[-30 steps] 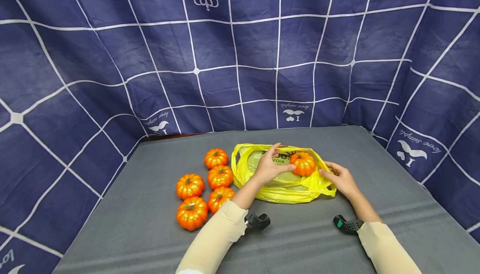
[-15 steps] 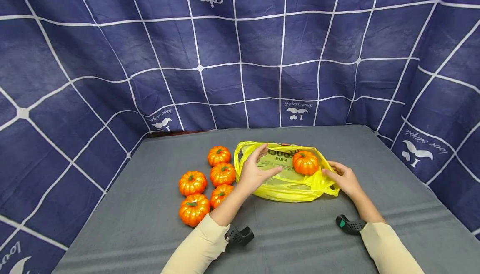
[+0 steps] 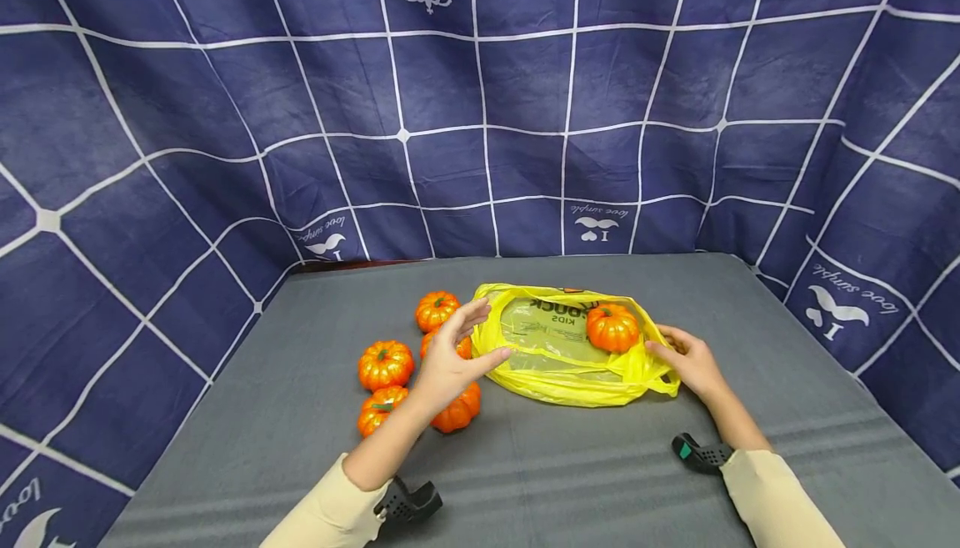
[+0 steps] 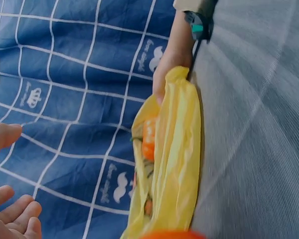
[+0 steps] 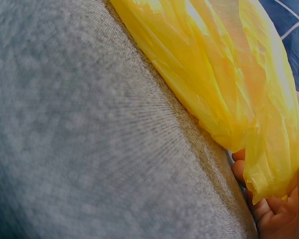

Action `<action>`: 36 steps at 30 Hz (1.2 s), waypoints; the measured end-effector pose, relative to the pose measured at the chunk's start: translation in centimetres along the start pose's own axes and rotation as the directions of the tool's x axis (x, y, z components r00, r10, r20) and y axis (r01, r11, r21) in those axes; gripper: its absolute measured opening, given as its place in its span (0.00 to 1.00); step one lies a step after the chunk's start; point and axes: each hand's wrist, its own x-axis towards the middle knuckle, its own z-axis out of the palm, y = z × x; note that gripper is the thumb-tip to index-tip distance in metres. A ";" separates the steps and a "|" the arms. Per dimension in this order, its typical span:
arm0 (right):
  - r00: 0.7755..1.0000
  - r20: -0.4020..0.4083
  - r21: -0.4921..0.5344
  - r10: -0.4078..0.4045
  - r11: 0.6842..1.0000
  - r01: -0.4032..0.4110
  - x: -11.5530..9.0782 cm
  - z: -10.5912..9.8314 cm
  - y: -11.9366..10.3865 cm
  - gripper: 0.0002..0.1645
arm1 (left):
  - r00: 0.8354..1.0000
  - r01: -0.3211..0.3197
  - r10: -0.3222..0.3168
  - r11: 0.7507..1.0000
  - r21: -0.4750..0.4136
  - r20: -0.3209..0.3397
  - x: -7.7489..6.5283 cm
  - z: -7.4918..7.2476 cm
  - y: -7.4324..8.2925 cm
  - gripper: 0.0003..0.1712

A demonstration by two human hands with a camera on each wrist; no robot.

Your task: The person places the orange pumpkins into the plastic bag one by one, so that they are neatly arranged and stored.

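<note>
A yellow plastic bag (image 3: 577,394) lies on its side with its mouth spread, and an orange toy pumpkin (image 3: 612,329) sits inside toward the right. My right hand (image 3: 693,364) pinches the bag's right end between thumb and fingers; in the right wrist view the fingers (image 5: 279,214) curl beneath the yellow plastic. Left of the bag, my left hand (image 3: 446,369) hovers over loose pumpkins with thumb and fingers spread, holding nothing. Its spread fingers (image 4: 20,214) also show in the left wrist view. The hand and forearm partly cover several pumpkins, including one nearby (image 3: 459,409).
More orange pumpkins stand left of the bag, one at the back (image 3: 437,311) and one farther left (image 3: 386,364). Grey cloth (image 3: 570,481) covers the table. A blue curtain with white lines (image 3: 517,156) hangs behind and at both sides.
My left hand has let go of the pumpkin inside the bag and moved left and nearer, over the loose pumpkins. My right hand keeps its hold on the bag's end.
</note>
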 end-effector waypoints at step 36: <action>1.000 -0.007 -0.016 -0.007 1.000 0.007 0.2 -0.1 0.2 0.32 | 0.979 0.186 -0.174 0.975 0.120 -0.107 -3.5 -15.2 -7.8 0.35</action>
